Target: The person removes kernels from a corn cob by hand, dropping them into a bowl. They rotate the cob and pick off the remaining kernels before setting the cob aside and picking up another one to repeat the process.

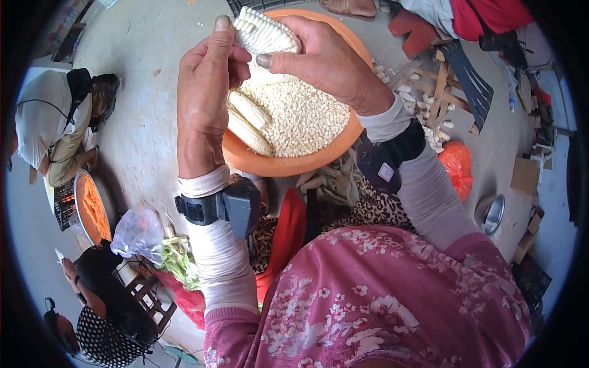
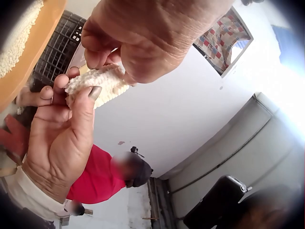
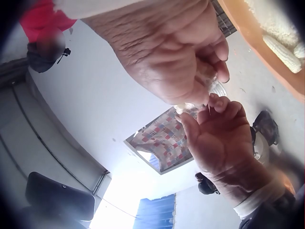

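An ear of white corn (image 1: 265,32) is held up over the far rim of an orange tub (image 1: 285,165). My right hand (image 1: 334,64) grips one end, with its thumb along the near side. At the other end, my left hand (image 1: 205,92) has its thumb against the ear and its fingers curled beside it. Rows of kernels show on the ear (image 2: 105,85) between both hands in the left wrist view. Loose white kernels (image 1: 313,119) fill the tub, and two more ears (image 1: 248,127) lie on them at its left side.
Husks (image 1: 334,181) lie below the tub. Bare cobs (image 1: 423,110) are scattered by a wooden stool frame (image 1: 443,92) at right, near a red plastic bag (image 1: 455,168) and metal bowl (image 1: 492,214). People sit at left beside a basin of orange material (image 1: 95,208).
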Demonstrator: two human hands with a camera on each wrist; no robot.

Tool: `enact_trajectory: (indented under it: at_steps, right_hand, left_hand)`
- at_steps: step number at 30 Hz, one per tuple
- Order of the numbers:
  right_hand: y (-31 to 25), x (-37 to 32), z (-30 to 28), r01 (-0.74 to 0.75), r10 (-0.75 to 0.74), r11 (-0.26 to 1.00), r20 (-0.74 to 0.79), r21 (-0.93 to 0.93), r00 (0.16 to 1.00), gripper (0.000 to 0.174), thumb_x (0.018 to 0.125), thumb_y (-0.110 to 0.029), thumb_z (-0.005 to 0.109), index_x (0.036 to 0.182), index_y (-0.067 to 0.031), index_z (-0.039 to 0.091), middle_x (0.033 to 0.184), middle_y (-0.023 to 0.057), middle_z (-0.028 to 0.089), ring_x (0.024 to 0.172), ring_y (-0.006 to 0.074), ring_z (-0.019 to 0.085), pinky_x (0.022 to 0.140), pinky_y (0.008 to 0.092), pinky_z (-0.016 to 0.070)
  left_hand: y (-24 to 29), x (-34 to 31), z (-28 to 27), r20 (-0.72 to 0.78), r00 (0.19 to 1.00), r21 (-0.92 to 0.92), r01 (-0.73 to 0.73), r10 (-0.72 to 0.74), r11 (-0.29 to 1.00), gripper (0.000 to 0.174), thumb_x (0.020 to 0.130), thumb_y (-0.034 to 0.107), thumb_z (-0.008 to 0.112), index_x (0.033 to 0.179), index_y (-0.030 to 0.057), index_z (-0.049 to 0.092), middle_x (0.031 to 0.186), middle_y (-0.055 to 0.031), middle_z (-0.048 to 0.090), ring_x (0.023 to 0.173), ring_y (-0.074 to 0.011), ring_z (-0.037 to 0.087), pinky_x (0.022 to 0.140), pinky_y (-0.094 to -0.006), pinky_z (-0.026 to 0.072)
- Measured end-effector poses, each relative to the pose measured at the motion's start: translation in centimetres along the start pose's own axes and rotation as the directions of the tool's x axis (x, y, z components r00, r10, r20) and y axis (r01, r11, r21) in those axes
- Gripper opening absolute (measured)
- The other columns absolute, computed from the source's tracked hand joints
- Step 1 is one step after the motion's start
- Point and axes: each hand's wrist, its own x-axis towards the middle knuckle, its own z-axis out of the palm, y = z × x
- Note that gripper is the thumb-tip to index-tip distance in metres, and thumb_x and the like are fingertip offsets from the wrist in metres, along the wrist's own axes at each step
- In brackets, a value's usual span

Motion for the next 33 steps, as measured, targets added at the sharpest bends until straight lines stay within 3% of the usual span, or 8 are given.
enact_trajectory:
  at_steps: [2, 8, 12, 14, 21, 23, 27, 33]
  right_hand:
    - [-0.4, 0.0, -0.2, 0.012, -0.014, 0.992, -0.010, -0.125, 1.000, 0.042, 0.077, -0.019, 0.065, 0.110, 0.0052, 0.053, 0.087, 0.0111, 0.064, 0.080, 0.0119, 0.061, 0.070, 0.0255, 0.0488]
    - [-0.9, -0.2, -0.2, -0.069, 0.067, 0.985, -0.016, -0.160, 0.998, 0.043, 0.076, -0.019, 0.064, 0.109, 0.0053, 0.053, 0.084, 0.0116, 0.063, 0.078, 0.0139, 0.061, 0.069, 0.0272, 0.0489]
    - [-0.6, -0.1, -0.2, -0.012, 0.006, 0.981, -0.034, -0.196, 0.999, 0.044, 0.075, -0.019, 0.064, 0.110, 0.0051, 0.053, 0.082, 0.0111, 0.062, 0.075, 0.0142, 0.061, 0.067, 0.0278, 0.0487]
    - [-1.3, -0.3, -0.2, -0.104, 0.111, 0.967, 0.017, -0.233, 0.994, 0.038, 0.083, -0.013, 0.060, 0.114, 0.0039, 0.051, 0.091, 0.0036, 0.058, 0.082, 0.0063, 0.054, 0.069, 0.0219, 0.0458]
    - [-1.3, -0.2, 0.1, -0.113, 0.123, 0.950, 0.017, -0.292, 0.992, 0.041, 0.083, -0.014, 0.060, 0.118, 0.0038, 0.048, 0.092, 0.0040, 0.058, 0.082, 0.0067, 0.054, 0.069, 0.0219, 0.0457]
    - [-0.9, -0.1, 0.5, -0.040, 0.033, 0.981, -0.041, -0.191, 0.999, 0.045, 0.076, -0.026, 0.068, 0.106, 0.0046, 0.054, 0.084, 0.0129, 0.064, 0.078, 0.0182, 0.062, 0.070, 0.0295, 0.0483]
    - [-0.7, -0.1, 0.6, 0.000, -0.014, 0.971, -0.055, -0.240, 0.998, 0.046, 0.076, -0.029, 0.070, 0.105, 0.0044, 0.055, 0.086, 0.0142, 0.064, 0.081, 0.0204, 0.062, 0.073, 0.0307, 0.0477]
    - [-1.3, -0.1, 0.5, -0.082, 0.068, 0.949, -0.054, -0.305, 0.996, 0.046, 0.077, -0.030, 0.069, 0.104, 0.0043, 0.054, 0.088, 0.0162, 0.063, 0.082, 0.0223, 0.062, 0.073, 0.0322, 0.0473]
  left_hand:
    - [0.3, -0.1, 0.2, -0.005, 1.000, 0.026, 0.025, -0.025, 0.999, 0.044, 0.086, 0.045, 0.059, 0.066, 0.0051, 0.057, 0.057, 0.0018, 0.048, 0.050, -0.0058, 0.040, 0.047, -0.0204, 0.0316]
    - [0.2, -0.1, 0.5, 0.007, 1.000, 0.046, 0.016, -0.016, 0.999, 0.038, 0.083, 0.039, 0.065, 0.067, 0.0049, 0.058, 0.057, 0.0034, 0.047, 0.050, -0.0043, 0.038, 0.045, -0.0179, 0.0282]
    - [0.2, -0.1, 0.6, 0.025, 1.000, 0.021, 0.005, -0.006, 1.000, 0.035, 0.082, 0.036, 0.067, 0.069, 0.0041, 0.059, 0.058, 0.0037, 0.048, 0.050, -0.0039, 0.038, 0.045, -0.0179, 0.0289]
    - [0.2, -0.2, 0.8, 0.009, 1.000, 0.016, 0.002, -0.002, 1.000, 0.035, 0.082, 0.036, 0.067, 0.071, 0.0035, 0.060, 0.058, 0.0035, 0.048, 0.050, -0.0035, 0.039, 0.045, -0.0178, 0.0296]
    - [0.2, -0.3, 0.8, 0.015, 1.000, 0.010, 0.013, -0.013, 1.000, 0.034, 0.082, 0.035, 0.068, 0.077, 0.0014, 0.062, 0.060, 0.0028, 0.051, 0.052, -0.0034, 0.041, 0.046, -0.0172, 0.0310]
    - [0.4, -0.5, 1.1, -0.026, 0.999, 0.053, 0.032, -0.031, 0.998, 0.035, 0.081, 0.033, 0.069, 0.084, -0.0007, 0.063, 0.062, 0.0024, 0.051, 0.052, -0.0036, 0.042, 0.046, -0.0173, 0.0317]
    - [0.1, -0.4, 0.9, 0.006, 1.000, 0.074, 0.022, -0.023, 0.997, 0.036, 0.081, 0.032, 0.069, 0.090, -0.0021, 0.063, 0.063, 0.0022, 0.052, 0.053, -0.0040, 0.042, 0.047, -0.0174, 0.0329]
    - [0.2, -0.4, 0.9, 0.035, 0.999, 0.067, 0.023, -0.026, 0.997, 0.030, 0.082, 0.029, 0.068, 0.086, -0.0006, 0.063, 0.065, 0.0024, 0.052, 0.055, -0.0038, 0.043, 0.050, -0.0174, 0.0342]
